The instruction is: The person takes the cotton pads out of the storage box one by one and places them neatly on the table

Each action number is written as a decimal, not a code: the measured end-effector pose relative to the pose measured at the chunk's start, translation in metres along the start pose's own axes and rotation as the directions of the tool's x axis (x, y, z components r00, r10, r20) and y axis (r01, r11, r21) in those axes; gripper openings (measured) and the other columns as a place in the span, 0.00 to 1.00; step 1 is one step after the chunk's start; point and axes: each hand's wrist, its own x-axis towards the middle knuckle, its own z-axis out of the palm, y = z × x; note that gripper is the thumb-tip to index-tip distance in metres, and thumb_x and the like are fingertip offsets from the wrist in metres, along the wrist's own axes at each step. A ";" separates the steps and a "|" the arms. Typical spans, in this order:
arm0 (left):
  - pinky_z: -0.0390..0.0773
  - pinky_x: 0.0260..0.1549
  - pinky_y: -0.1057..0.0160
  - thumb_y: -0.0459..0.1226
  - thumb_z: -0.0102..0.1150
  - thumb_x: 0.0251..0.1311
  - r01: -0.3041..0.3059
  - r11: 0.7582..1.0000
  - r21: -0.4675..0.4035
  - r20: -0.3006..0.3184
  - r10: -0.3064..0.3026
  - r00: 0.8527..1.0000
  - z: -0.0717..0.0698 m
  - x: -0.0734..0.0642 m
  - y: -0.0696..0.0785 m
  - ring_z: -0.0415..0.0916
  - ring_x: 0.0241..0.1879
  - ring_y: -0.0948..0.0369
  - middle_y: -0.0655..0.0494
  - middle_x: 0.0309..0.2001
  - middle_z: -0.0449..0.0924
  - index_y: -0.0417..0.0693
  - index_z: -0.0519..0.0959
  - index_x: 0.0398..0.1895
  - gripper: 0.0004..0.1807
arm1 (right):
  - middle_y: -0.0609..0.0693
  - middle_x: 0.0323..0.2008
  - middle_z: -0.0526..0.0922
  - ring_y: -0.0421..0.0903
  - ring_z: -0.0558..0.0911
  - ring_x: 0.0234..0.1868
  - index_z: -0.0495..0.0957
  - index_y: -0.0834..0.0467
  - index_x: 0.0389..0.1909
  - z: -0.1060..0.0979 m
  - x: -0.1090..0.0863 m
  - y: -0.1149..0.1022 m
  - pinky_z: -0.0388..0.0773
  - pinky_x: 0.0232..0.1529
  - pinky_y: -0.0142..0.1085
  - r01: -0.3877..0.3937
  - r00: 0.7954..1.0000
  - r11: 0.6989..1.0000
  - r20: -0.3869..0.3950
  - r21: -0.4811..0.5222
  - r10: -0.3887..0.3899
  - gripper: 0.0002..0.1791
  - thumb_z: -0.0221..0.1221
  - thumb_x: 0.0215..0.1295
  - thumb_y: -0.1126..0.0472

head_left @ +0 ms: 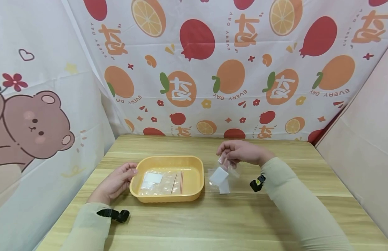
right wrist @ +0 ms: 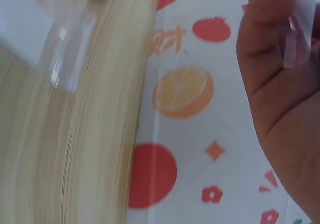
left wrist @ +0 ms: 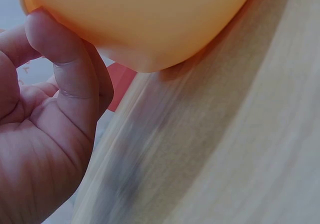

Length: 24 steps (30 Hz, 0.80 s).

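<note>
My left hand (head_left: 120,179) pinches the left rim of a shallow yellow plastic tray (head_left: 198,181), thumb at the edge; the left wrist view shows the thumb and fingers close against the tray's wall (left wrist: 145,24). Flat inside the tray lies a clear zip bag (head_left: 165,183) with red lines along its seal and a white piece in it. To the tray's right, my right hand (head_left: 244,152) holds a small clear plastic bag (head_left: 219,175) with a white piece inside by its upper end. Below it another white piece (head_left: 224,187) in clear plastic shows, partly covered.
The wood-grain table (head_left: 194,226) carries all of this. A fruit-print cloth (head_left: 206,69) hangs along its back edge, a bear-print cloth (head_left: 40,122) on the left and a plain pale one (head_left: 363,111) on the right. Black straps (head_left: 258,183) sit at both wrists.
</note>
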 end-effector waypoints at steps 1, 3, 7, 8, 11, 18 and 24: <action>0.84 0.33 0.62 0.35 0.49 0.77 0.002 1.000 -0.001 -0.001 -0.002 1.000 0.000 0.000 0.000 0.79 0.35 0.61 0.51 0.42 0.78 0.32 0.59 0.62 0.19 | 0.62 0.41 0.82 0.49 0.80 0.30 0.73 0.65 0.53 -0.003 -0.003 0.002 0.79 0.28 0.36 -0.015 1.000 1.000 0.022 -0.013 0.015 0.15 0.46 0.70 0.75; 0.84 0.33 0.62 0.35 0.49 0.77 0.001 1.000 -0.002 -0.004 -0.001 1.000 0.000 0.000 0.000 0.79 0.35 0.61 0.51 0.42 0.78 0.32 0.59 0.62 0.20 | 0.62 0.41 0.82 0.48 0.80 0.29 0.73 0.64 0.53 -0.007 -0.007 0.005 0.79 0.29 0.36 -0.051 0.997 0.998 0.064 -0.040 0.054 0.16 0.45 0.68 0.76; 0.85 0.32 0.61 0.35 0.49 0.77 -0.009 1.000 -0.003 -0.001 0.009 1.000 -0.001 -0.002 0.001 0.80 0.35 0.60 0.49 0.43 0.78 0.30 0.58 0.63 0.21 | 0.61 0.41 0.82 0.49 0.79 0.28 0.72 0.63 0.54 -0.014 -0.012 0.015 0.79 0.29 0.36 -0.125 0.983 0.990 0.130 -0.068 0.133 0.20 0.45 0.65 0.78; 0.85 0.32 0.61 0.35 0.49 0.77 -0.010 1.000 -0.003 0.000 0.010 1.000 -0.001 -0.003 0.001 0.80 0.35 0.60 0.48 0.43 0.78 0.29 0.58 0.63 0.22 | 0.61 0.41 0.82 0.49 0.79 0.28 0.72 0.63 0.55 -0.015 -0.012 0.018 0.78 0.29 0.36 -0.142 0.979 0.987 0.140 -0.071 0.151 0.21 0.44 0.65 0.79; 0.85 0.32 0.61 0.35 0.49 0.78 -0.011 1.000 -0.002 0.004 0.011 1.000 -0.002 -0.005 0.001 0.80 0.35 0.60 0.46 0.44 0.78 0.27 0.57 0.64 0.23 | 0.60 0.40 0.82 0.48 0.77 0.27 0.71 0.66 0.57 -0.016 -0.013 0.029 0.77 0.28 0.36 -0.183 0.968 0.980 0.161 -0.080 0.194 0.23 0.43 0.62 0.80; 0.85 0.32 0.61 0.35 0.49 0.77 -0.009 1.000 0.001 0.005 0.009 1.000 0.001 -0.004 0.002 0.80 0.34 0.60 0.46 0.44 0.78 0.27 0.58 0.63 0.22 | 0.54 0.33 0.81 0.46 0.75 0.26 0.73 0.67 0.54 -0.019 -0.014 0.047 0.72 0.27 0.35 -0.237 0.960 0.952 0.103 -0.194 0.260 0.20 0.46 0.63 0.79; 0.85 0.33 0.61 0.35 0.49 0.77 -0.002 1.000 0.008 -0.006 0.002 1.000 0.003 -0.003 0.003 0.80 0.35 0.60 0.46 0.44 0.78 0.28 0.58 0.63 0.22 | 0.53 0.32 0.83 0.49 0.78 0.28 0.79 0.58 0.42 -0.018 -0.013 0.055 0.72 0.28 0.36 -0.236 0.966 0.889 0.006 -0.393 0.259 0.07 0.55 0.70 0.71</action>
